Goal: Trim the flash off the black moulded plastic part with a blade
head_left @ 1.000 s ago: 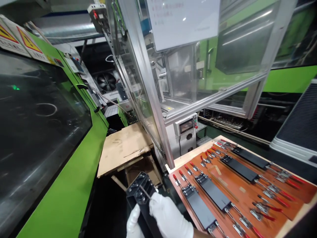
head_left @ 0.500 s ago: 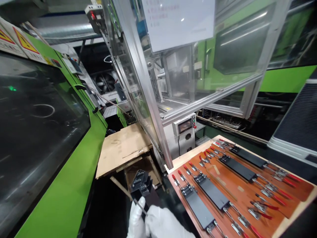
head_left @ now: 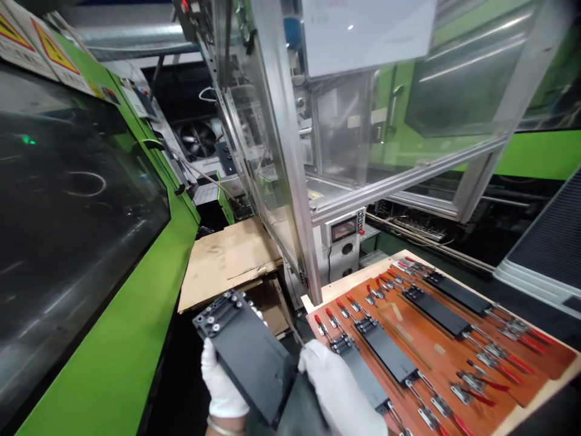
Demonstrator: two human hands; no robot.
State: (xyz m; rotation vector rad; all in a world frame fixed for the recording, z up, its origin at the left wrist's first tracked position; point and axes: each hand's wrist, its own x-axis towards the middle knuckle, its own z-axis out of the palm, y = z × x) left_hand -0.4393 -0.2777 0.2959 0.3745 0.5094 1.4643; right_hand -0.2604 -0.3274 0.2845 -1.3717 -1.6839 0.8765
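A dark grey moulded plastic part (head_left: 254, 357), a long flat panel with a ribbed end and shiny metal inserts, is tilted in front of me. My left hand (head_left: 227, 387), white-gloved, is closed round it from behind and the left side, with fingertips showing past its upper right edge. My right hand (head_left: 333, 378), also gloved, is just right of the panel, fingers pinched on a thin slender tool (head_left: 298, 335) whose tip points up; its kind is unclear. Whether this hand touches the panel I cannot tell.
To the right lies an orange fixture board (head_left: 408, 339) with red-handled toggle clamps (head_left: 436, 402) and several similar dark panels (head_left: 388, 351). Behind the hands is a cardboard-topped table (head_left: 227, 254). A framed clear guard (head_left: 295, 163) rises ahead; a green machine (head_left: 149, 272) flanks the left.
The plastic part has come up and turned its flat face towards me in my left hand. My hands have moved apart, the right one shifting right with the thin tool.
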